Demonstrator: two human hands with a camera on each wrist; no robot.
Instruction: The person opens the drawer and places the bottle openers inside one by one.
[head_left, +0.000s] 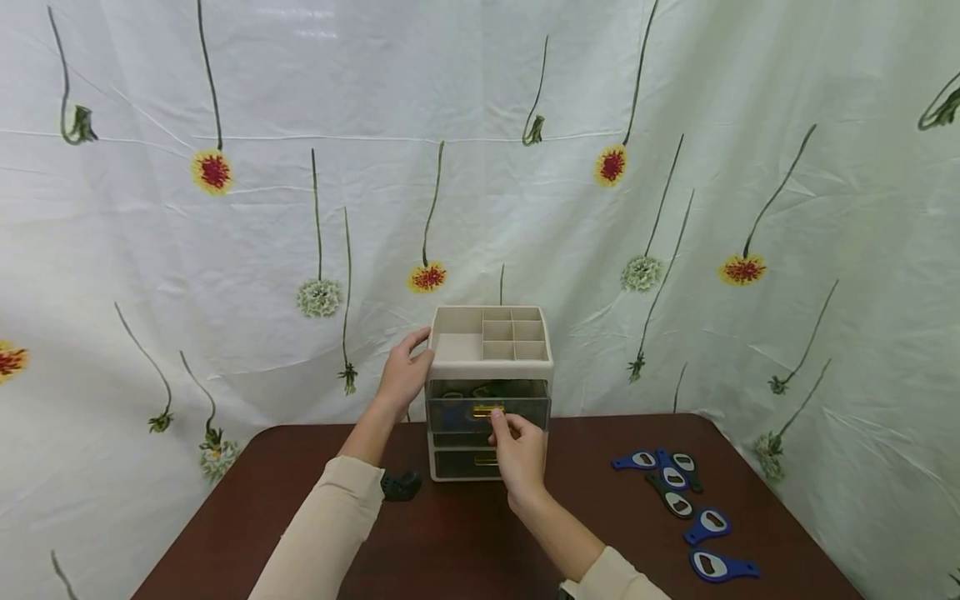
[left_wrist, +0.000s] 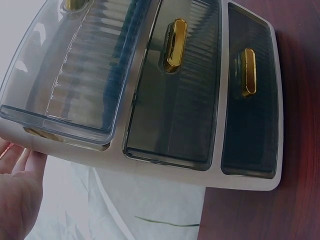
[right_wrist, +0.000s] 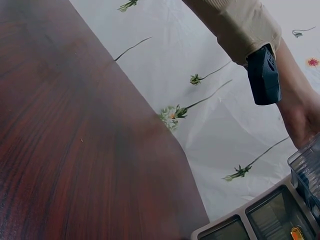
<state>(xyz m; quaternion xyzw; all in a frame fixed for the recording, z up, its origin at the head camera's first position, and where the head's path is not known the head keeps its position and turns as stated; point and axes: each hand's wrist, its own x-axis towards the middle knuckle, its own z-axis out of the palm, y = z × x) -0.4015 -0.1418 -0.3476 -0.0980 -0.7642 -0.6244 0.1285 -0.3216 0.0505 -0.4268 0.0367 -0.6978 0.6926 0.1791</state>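
Observation:
A cream desktop organizer [head_left: 491, 367] with smoky see-through drawers stands at the back of the table. Its top drawer [head_left: 448, 417] is pulled partway out; dim blue and dark shapes show through the front. My right hand [head_left: 522, 454] pinches that drawer's gold handle [head_left: 483, 411] with thumb and curled fingers. Against the organizer's left side rests my left hand [head_left: 403, 371], its fingers fairly straight. The left wrist view shows the left hand [left_wrist: 20, 195] touching the cream side wall. There the middle drawer [left_wrist: 175, 115] and bottom drawer [left_wrist: 250, 130] are closed.
Several blue and black bottle openers [head_left: 711, 525] lie on the right of the dark red table [head_left: 435, 550]. The organizer's top has open compartments [head_left: 513, 333]. A flower-print white cloth [head_left: 480, 208] hangs behind. A dark wrist camera [right_wrist: 263, 77] is strapped to the left wrist.

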